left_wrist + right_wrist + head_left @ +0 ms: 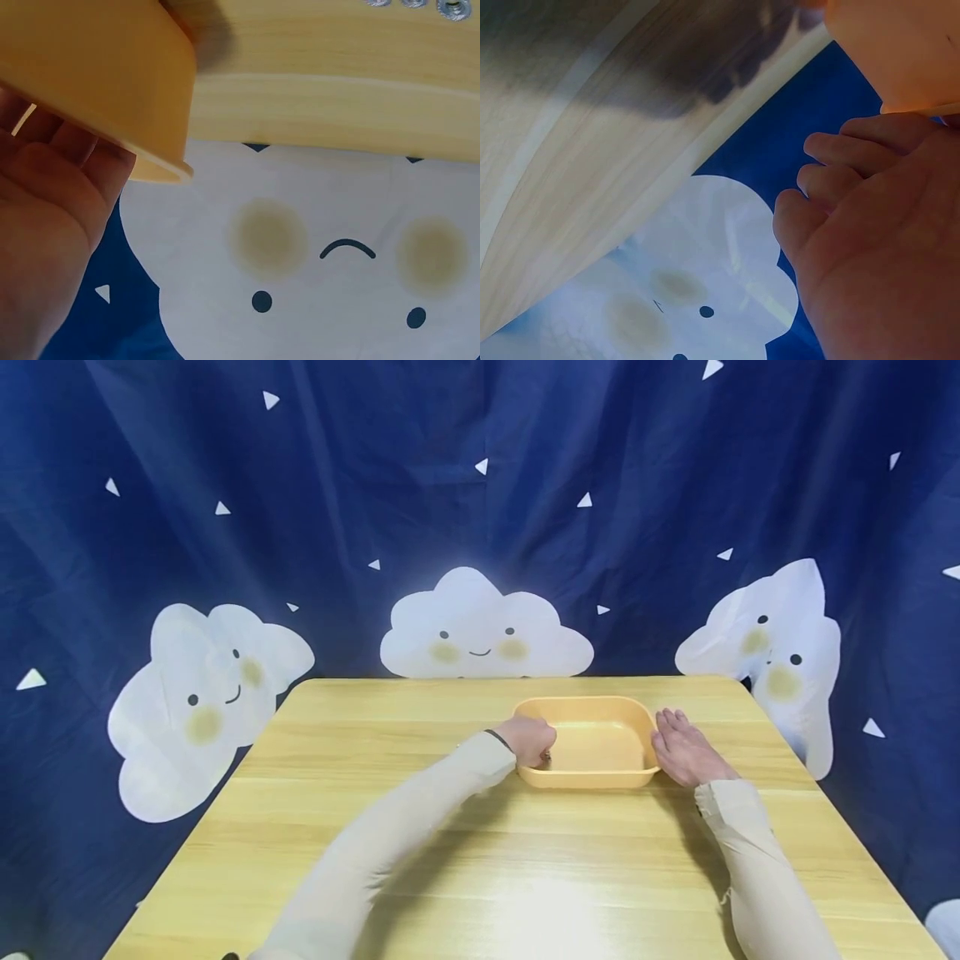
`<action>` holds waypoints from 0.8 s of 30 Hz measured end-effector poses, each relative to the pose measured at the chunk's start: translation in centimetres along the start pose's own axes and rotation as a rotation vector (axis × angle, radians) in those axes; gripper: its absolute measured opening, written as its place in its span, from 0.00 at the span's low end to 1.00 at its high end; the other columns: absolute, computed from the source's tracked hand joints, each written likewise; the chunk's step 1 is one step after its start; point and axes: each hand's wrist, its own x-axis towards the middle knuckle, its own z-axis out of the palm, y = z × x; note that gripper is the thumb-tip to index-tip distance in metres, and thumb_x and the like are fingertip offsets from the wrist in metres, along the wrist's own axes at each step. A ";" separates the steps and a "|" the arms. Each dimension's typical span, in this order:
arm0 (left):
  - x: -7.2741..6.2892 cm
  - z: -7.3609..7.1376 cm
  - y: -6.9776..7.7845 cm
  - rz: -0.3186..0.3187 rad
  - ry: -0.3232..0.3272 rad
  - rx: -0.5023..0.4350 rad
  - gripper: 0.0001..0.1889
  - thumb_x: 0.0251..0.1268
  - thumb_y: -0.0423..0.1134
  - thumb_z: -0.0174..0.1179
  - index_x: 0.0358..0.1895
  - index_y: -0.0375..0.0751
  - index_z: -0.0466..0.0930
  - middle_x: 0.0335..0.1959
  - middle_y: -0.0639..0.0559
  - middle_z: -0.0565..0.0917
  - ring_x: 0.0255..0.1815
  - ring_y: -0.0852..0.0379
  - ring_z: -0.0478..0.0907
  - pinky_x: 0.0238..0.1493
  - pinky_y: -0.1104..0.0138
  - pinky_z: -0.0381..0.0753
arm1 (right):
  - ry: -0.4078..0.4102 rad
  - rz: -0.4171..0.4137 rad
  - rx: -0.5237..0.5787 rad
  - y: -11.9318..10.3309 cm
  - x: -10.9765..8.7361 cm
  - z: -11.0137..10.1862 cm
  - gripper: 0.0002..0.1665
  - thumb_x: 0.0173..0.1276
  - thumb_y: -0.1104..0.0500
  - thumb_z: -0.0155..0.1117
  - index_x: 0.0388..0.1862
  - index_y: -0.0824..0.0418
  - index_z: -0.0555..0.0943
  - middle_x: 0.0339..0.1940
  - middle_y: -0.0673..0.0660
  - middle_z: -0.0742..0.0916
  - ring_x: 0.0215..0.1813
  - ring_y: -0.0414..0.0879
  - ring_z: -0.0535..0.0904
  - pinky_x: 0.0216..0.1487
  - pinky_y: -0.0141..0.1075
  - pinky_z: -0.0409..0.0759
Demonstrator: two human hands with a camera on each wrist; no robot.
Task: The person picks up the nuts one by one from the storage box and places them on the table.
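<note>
A shallow yellow-orange plastic tray [588,779] lies on the wooden table, its inner floor showing between the hands. My left hand [528,739] reaches over the tray's left rim, fingers curled down inside. A small dark, shiny metal nut [547,758] peeks out at the fingertips, mostly hidden. From below, in the left wrist view, the fingers pass behind the tray's wall [105,67]. My right hand [690,752] rests against the right end of the tray with its fingers nearly straight. The right wrist view shows its palm beside the tray's wall [885,52].
Several small metal nuts [454,7] lie in a row on the table [337,760], off to the tray's left and mostly behind the left sleeve [420,810] in the head view. A dark blue curtain [480,518] with clouds hangs behind the table's far edge.
</note>
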 end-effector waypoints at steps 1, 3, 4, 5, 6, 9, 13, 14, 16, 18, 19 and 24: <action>0.0 0.0 0.1 -0.010 -0.012 0.015 0.22 0.73 0.38 0.62 0.23 0.50 0.59 0.20 0.58 0.58 0.23 0.62 0.56 0.28 0.71 0.60 | -0.001 -0.001 0.001 0.0 0.0 0.0 0.35 0.84 0.58 0.32 0.73 0.88 0.55 0.77 0.86 0.59 0.79 0.82 0.50 0.79 0.70 0.52; 0.1 0.0 0.3 -0.027 -0.032 0.026 0.18 0.73 0.37 0.61 0.25 0.49 0.63 0.22 0.58 0.63 0.26 0.61 0.61 0.30 0.70 0.63 | -0.001 -0.006 -0.001 0.1 0.1 0.1 0.35 0.84 0.58 0.33 0.73 0.88 0.55 0.77 0.86 0.59 0.79 0.82 0.50 0.79 0.70 0.52; 0.2 0.0 0.4 -0.034 -0.039 0.025 0.16 0.73 0.36 0.60 0.26 0.49 0.65 0.23 0.57 0.65 0.27 0.61 0.62 0.31 0.70 0.64 | 0.001 -0.010 -0.005 0.1 0.1 0.2 0.34 0.84 0.58 0.33 0.73 0.88 0.55 0.76 0.86 0.59 0.78 0.82 0.51 0.79 0.69 0.52; 0.3 0.0 0.4 -0.037 -0.045 0.021 0.15 0.74 0.35 0.60 0.27 0.48 0.66 0.24 0.57 0.66 0.27 0.61 0.63 0.31 0.70 0.65 | 0.002 -0.010 -0.008 0.1 0.1 0.2 0.34 0.84 0.58 0.33 0.73 0.88 0.55 0.76 0.86 0.59 0.79 0.82 0.51 0.79 0.69 0.52; 0.4 0.0 0.5 -0.042 -0.050 0.013 0.15 0.74 0.34 0.59 0.28 0.48 0.66 0.24 0.57 0.66 0.28 0.60 0.63 0.31 0.70 0.64 | 0.005 -0.011 -0.011 0.2 0.1 0.2 0.34 0.84 0.58 0.33 0.73 0.88 0.55 0.76 0.86 0.59 0.78 0.82 0.51 0.79 0.69 0.52; 0.7 0.1 0.6 -0.045 -0.053 -0.013 0.15 0.74 0.32 0.58 0.27 0.47 0.66 0.22 0.56 0.63 0.26 0.60 0.61 0.30 0.70 0.63 | 0.013 -0.015 -0.020 0.3 0.0 0.3 0.34 0.84 0.58 0.32 0.72 0.89 0.56 0.76 0.87 0.60 0.78 0.82 0.51 0.79 0.69 0.53; 0.9 0.1 0.6 -0.045 -0.046 -0.024 0.17 0.73 0.31 0.59 0.26 0.47 0.64 0.21 0.56 0.61 0.25 0.60 0.60 0.29 0.69 0.62 | 0.019 -0.019 -0.027 0.3 0.1 0.3 0.34 0.84 0.58 0.32 0.72 0.89 0.56 0.75 0.87 0.60 0.78 0.82 0.52 0.79 0.69 0.53; 0.9 0.2 0.7 -0.046 -0.043 -0.027 0.17 0.73 0.31 0.59 0.26 0.47 0.64 0.21 0.56 0.61 0.25 0.60 0.60 0.29 0.69 0.62 | 0.020 -0.018 -0.028 0.4 0.1 0.3 0.34 0.84 0.58 0.32 0.72 0.89 0.56 0.75 0.87 0.60 0.78 0.82 0.52 0.79 0.69 0.54; 0.9 0.2 0.7 -0.046 -0.036 -0.034 0.18 0.71 0.30 0.59 0.25 0.48 0.63 0.21 0.56 0.62 0.25 0.60 0.60 0.29 0.69 0.62 | 0.019 -0.014 -0.032 0.3 0.1 0.2 0.34 0.84 0.59 0.32 0.72 0.89 0.56 0.75 0.87 0.61 0.78 0.82 0.53 0.79 0.69 0.54; 0.9 0.2 0.7 -0.051 -0.035 -0.051 0.19 0.71 0.30 0.58 0.24 0.48 0.61 0.21 0.56 0.60 0.24 0.60 0.58 0.29 0.69 0.62 | 0.025 -0.011 -0.034 0.2 0.0 0.2 0.34 0.83 0.59 0.33 0.72 0.89 0.57 0.75 0.87 0.62 0.78 0.82 0.53 0.78 0.69 0.55; 1.0 0.3 0.7 -0.051 -0.036 -0.057 0.19 0.70 0.30 0.57 0.23 0.48 0.60 0.20 0.56 0.59 0.23 0.61 0.57 0.28 0.69 0.61 | 0.030 -0.011 -0.034 0.2 0.0 0.2 0.33 0.83 0.59 0.34 0.71 0.89 0.58 0.75 0.87 0.63 0.77 0.82 0.54 0.78 0.69 0.56; 1.1 0.3 0.6 -0.061 -0.043 -0.106 0.21 0.70 0.32 0.55 0.20 0.49 0.58 0.17 0.58 0.55 0.19 0.62 0.52 0.25 0.70 0.59 | 0.046 -0.014 -0.043 0.0 -0.1 0.1 0.32 0.83 0.60 0.36 0.70 0.89 0.60 0.73 0.87 0.65 0.77 0.82 0.56 0.77 0.69 0.59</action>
